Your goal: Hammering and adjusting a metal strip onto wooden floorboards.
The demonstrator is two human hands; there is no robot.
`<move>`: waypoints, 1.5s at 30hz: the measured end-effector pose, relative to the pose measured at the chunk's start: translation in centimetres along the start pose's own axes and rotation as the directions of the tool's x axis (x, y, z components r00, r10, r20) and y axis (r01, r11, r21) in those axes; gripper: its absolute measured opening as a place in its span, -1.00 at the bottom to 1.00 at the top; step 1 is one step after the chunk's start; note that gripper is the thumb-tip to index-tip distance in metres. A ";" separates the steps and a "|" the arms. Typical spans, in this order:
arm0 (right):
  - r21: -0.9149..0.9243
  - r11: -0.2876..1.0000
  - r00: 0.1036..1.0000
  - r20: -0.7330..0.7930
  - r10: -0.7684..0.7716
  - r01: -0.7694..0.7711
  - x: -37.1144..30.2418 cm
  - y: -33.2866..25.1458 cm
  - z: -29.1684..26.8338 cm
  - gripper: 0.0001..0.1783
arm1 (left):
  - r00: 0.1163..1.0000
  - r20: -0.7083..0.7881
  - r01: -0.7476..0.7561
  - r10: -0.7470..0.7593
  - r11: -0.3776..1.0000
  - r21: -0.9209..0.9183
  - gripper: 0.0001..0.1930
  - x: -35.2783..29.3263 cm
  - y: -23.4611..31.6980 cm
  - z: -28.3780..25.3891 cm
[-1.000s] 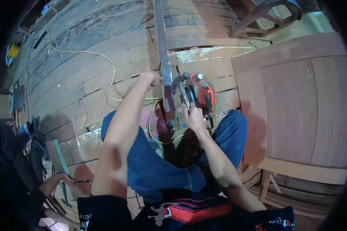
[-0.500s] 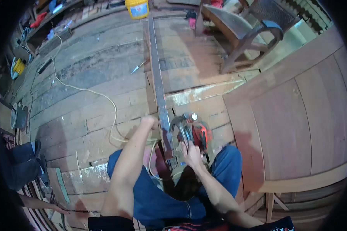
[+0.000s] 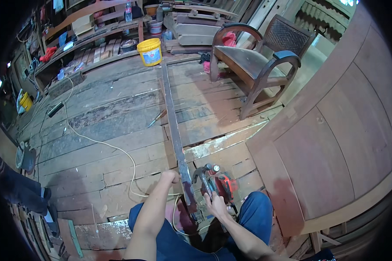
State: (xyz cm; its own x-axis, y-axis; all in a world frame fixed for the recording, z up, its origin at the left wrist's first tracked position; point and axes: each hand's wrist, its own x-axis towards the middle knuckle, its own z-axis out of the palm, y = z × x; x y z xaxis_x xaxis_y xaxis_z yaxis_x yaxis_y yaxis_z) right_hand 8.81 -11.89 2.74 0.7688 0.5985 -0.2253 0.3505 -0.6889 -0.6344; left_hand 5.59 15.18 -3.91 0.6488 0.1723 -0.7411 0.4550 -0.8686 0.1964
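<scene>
My right hand (image 3: 215,204) is wrapped round the handle of a claw hammer (image 3: 207,185), its head raised just right of a long narrow wooden plank (image 3: 172,119). The plank runs away from me across the floor, its near end between my knees. My left hand (image 3: 170,176) is closed and held against the plank's left side near that end; whatever its fingers hold is hidden. Just beyond and right of the hammer, a red and black power tool (image 3: 228,185) rests on the floor.
A wooden panel door (image 3: 309,156) leans at right, near an armchair (image 3: 248,65). A yellow bucket (image 3: 150,52) stands beyond the plank's far end. A chisel-like tool (image 3: 156,119) and a pale cord (image 3: 117,148) lie on the floorboards. Another person's legs (image 3: 26,191) are at left.
The view has tilted up, showing more of the far shelves and stacked timber. My hands keep nearly the same places by the plank. The other person's hand at lower left is out of view.
</scene>
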 end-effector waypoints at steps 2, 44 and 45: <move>-0.063 0.998 0.999 0.032 -0.019 0.021 -0.2 0.5 0.5 -0.52 | 0.999 0.044 0.024 -0.022 0.999 -0.048 -0.48 -0.1 -0.1 -0.4; 0.623 0.707 0.846 0.530 -0.066 -0.335 1.0 -0.9 0.1 -0.73 | 0.781 -0.513 0.047 -0.357 0.852 -0.522 -0.71 -10.5 6.5 -0.6; 0.622 0.708 0.842 0.535 -0.074 -0.333 1.1 -1.4 0.2 -0.75 | 0.780 -0.508 0.072 -0.364 0.860 -0.505 -0.70 -10.8 6.5 -0.7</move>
State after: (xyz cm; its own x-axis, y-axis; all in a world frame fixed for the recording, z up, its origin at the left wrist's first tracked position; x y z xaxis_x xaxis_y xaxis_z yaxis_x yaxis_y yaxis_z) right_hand 9.09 -10.21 3.27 0.3346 0.7737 -0.5379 -0.3408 -0.4329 -0.8346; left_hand 1.93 8.01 5.77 0.6509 0.6868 -0.3236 0.7462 -0.5001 0.4395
